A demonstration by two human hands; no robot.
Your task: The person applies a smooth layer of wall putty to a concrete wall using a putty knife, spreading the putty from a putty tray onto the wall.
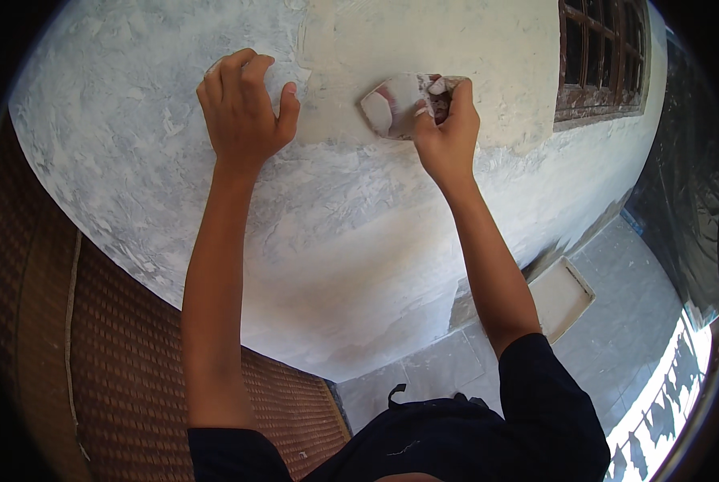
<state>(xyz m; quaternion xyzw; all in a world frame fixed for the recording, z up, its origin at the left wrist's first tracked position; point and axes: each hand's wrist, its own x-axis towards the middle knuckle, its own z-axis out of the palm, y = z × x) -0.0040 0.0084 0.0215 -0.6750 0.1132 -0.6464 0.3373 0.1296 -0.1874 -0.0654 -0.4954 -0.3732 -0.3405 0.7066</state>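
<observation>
A plastered wall (118,96) fills the upper view, mottled grey-white on the left and smoother cream to the upper right. My left hand (247,108) rests against the mottled part, fingers curled slightly and apart, holding nothing. My right hand (448,128) grips a flat scraper (388,104) smeared with white paste, its blade lying on or very close to the cream area just right of my left hand. The scraper's handle is largely hidden by my fingers and thumb.
A brown wooden window (600,56) is at the upper right. Brown woven panels (118,337) stand along the left. On the grey tiled floor (625,297) below the wall lies a cream rectangular tray (556,297). Dark plastic sheeting (681,201) hangs at the far right.
</observation>
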